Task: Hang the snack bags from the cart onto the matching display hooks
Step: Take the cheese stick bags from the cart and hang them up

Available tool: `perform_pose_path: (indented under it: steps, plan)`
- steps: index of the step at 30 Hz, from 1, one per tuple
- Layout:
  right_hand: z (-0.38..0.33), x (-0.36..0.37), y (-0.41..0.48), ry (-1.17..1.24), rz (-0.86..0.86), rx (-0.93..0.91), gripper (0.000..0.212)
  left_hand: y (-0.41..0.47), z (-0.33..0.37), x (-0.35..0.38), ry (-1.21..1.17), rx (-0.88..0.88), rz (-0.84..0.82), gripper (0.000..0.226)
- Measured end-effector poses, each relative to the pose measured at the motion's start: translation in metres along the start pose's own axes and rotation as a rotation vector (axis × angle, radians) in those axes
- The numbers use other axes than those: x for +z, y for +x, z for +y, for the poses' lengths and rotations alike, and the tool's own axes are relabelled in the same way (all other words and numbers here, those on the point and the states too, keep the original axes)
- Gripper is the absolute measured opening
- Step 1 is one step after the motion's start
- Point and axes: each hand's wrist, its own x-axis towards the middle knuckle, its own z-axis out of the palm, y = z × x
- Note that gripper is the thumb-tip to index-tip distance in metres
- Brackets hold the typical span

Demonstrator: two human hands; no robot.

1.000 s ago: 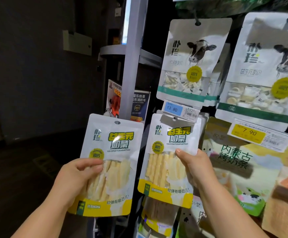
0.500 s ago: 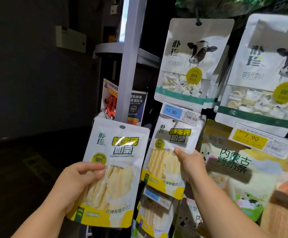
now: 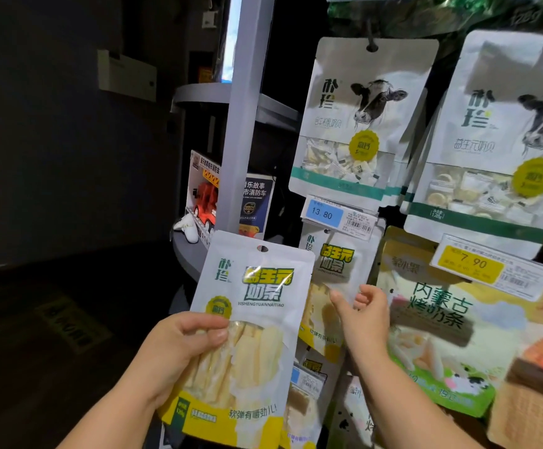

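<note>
My left hand [image 3: 195, 345] grips a white and yellow milk-stick snack bag [image 3: 257, 286] by its left edge, thumb across the clear window. The bag is upright, and the punched hole at its top is free. Its right edge overlaps a matching bag [image 3: 336, 264] that hangs just behind, under the blue 13.80 price tag [image 3: 338, 215]. The hook itself is hidden by that tag. My right hand [image 3: 362, 315] is at the hanging bag's right side, thumb against its front and fingers loosely curled, holding nothing.
Two cow-print bags [image 3: 360, 118] [image 3: 497, 140] hang above. A green and yellow milk-bar bag [image 3: 438, 322] hangs to the right under a yellow 7.90 tag [image 3: 471, 264]. A grey upright post [image 3: 247, 108] and a toy fire-truck box [image 3: 205, 196] stand on the left. More bags hang below.
My right hand has let go of the hanging bag, which has swung back under the tag. My left hand has brought its bag right, and it now overlaps the hanging one.
</note>
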Motion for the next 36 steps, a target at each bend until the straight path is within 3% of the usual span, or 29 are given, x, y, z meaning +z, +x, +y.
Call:
perform_pose_path:
  steps: [2, 4, 8, 10, 13, 16, 21, 26, 36]
  plan:
    - [-0.001, -0.005, -0.025, -0.017, 0.096, -0.185, 0.052, 0.0, -0.003, 0.006, 0.004, -0.011, -0.025, 0.015]
    - [-0.006, -0.015, -0.045, 0.056, 0.024, -0.273, 0.045, 0.0, -0.004, 0.011, 0.006, -0.022, -0.053, 0.017]
    - [-0.029, -0.032, -0.064, 0.383, -0.616, 0.001, 0.037, -0.001, -0.006, 0.026, -0.002, -0.036, -0.106, 0.019]
    - [-0.025, -0.033, -0.067, 0.347, -0.724, 0.005, 0.031, -0.002, -0.007, 0.035, -0.005, -0.038, -0.124, 0.021]
    - [-0.022, -0.033, -0.07, 0.297, -0.629, -0.034, 0.023, -0.001, -0.007, 0.047, -0.023, -0.034, -0.138, 0.022]
    - [-0.02, -0.034, -0.066, 0.398, -0.584, 0.02, 0.022, 0.002, -0.007, 0.058, -0.005, -0.001, -0.134, 0.02]
    - [-0.02, -0.033, -0.064, 0.424, -0.622, 0.02, 0.043, 0.005, -0.003, 0.067, -0.008, 0.026, -0.144, 0.021]
    - [-0.016, -0.032, -0.059, 0.358, -0.527, -0.03, 0.025, 0.01, -0.003, 0.067, 0.022, 0.084, -0.174, 0.02]
    - [-0.019, -0.028, -0.044, 0.405, -0.454, -0.032, 0.025, 0.021, -0.012, 0.067, 0.04, 0.09, -0.244, 0.023]
